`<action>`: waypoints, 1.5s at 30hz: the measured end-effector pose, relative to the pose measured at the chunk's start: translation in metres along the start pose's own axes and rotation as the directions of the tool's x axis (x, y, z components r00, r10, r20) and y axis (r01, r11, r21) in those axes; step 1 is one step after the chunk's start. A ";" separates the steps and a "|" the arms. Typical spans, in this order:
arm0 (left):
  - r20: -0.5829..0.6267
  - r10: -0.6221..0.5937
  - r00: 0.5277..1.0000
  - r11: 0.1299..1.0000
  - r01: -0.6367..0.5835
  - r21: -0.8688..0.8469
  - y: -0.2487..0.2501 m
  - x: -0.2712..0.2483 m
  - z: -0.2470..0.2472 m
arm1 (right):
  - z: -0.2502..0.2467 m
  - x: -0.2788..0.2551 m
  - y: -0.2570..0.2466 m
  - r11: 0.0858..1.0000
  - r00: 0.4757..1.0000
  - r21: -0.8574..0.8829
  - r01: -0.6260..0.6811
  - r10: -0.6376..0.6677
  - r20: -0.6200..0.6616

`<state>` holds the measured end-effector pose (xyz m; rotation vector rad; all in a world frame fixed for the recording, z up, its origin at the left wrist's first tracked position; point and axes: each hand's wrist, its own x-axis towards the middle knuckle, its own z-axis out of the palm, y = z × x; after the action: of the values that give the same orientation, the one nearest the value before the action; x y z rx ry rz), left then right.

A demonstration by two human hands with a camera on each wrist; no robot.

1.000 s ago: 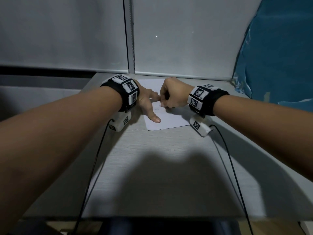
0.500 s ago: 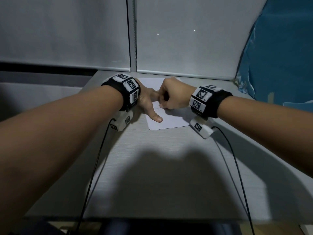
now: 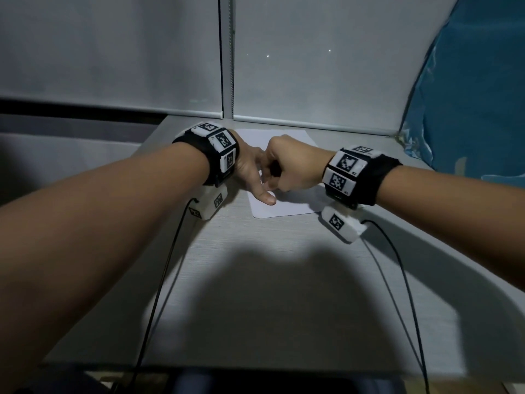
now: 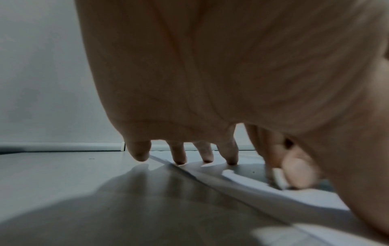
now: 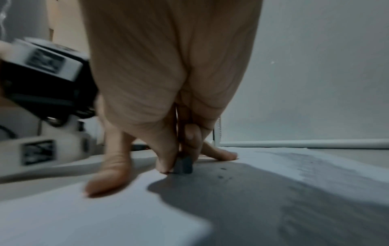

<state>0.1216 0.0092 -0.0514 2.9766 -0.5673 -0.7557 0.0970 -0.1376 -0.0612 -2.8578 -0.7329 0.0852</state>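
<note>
Outstretched left hand (image 4: 210, 74) on paper (image 4: 311, 199)

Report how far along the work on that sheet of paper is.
Done: the sheet lies flat on the desk, pinned by the spread fingers of the left hand; dark crumbs lie beside the block. In hand: the right hand pinches a small block, probably an eraser, against the sheet. Left: brushing crumbs off; whether marks remain is too dim to tell.
</note>
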 end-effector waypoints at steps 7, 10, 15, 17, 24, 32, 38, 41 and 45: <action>0.004 0.014 1.000 0.999 -0.013 -0.035 0.001 -0.002 0.000 | -0.001 0.011 0.004 0.998 0.997 0.009 -0.058 0.058 -0.051; -0.014 0.016 1.000 0.999 -0.017 -0.036 0.000 -0.002 0.001 | 0.006 0.000 -0.001 1.000 0.999 0.007 -0.017 0.017 -0.037; -0.011 -0.015 1.000 0.999 0.015 -0.041 0.000 -0.003 -0.001 | 0.000 0.010 0.007 0.995 0.990 0.032 -0.092 0.095 -0.106; -0.011 -0.019 1.000 0.999 0.019 -0.040 0.001 -0.003 0.000 | 0.001 0.010 0.003 0.996 0.990 0.016 -0.083 0.085 -0.110; -0.006 0.003 1.000 0.999 -0.003 -0.039 -0.001 0.001 0.001 | 0.001 0.007 0.000 0.999 0.998 0.007 -0.040 0.041 -0.055; 0.034 0.018 0.999 0.998 -0.020 0.060 0.000 -0.001 -0.003 | -0.018 0.002 0.034 0.988 0.977 0.025 -0.150 0.152 -0.151; -0.126 0.066 0.990 0.987 -0.046 0.154 0.021 0.002 -0.005 | -0.031 -0.024 0.057 0.975 0.973 0.087 -0.205 0.213 -0.090; -0.121 0.080 0.989 0.990 -0.065 0.122 0.022 0.007 -0.001 | -0.017 -0.027 0.049 0.982 0.986 0.119 -0.144 0.153 -0.069; -0.112 0.040 0.993 0.984 -0.020 0.177 0.024 0.004 0.000 | -0.007 -0.022 0.043 0.989 0.993 0.096 -0.112 0.114 -0.014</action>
<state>0.1166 -0.0146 -0.0506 3.1372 -0.7055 -0.5544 0.0983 -0.1865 -0.0627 -2.8032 -0.5471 0.1046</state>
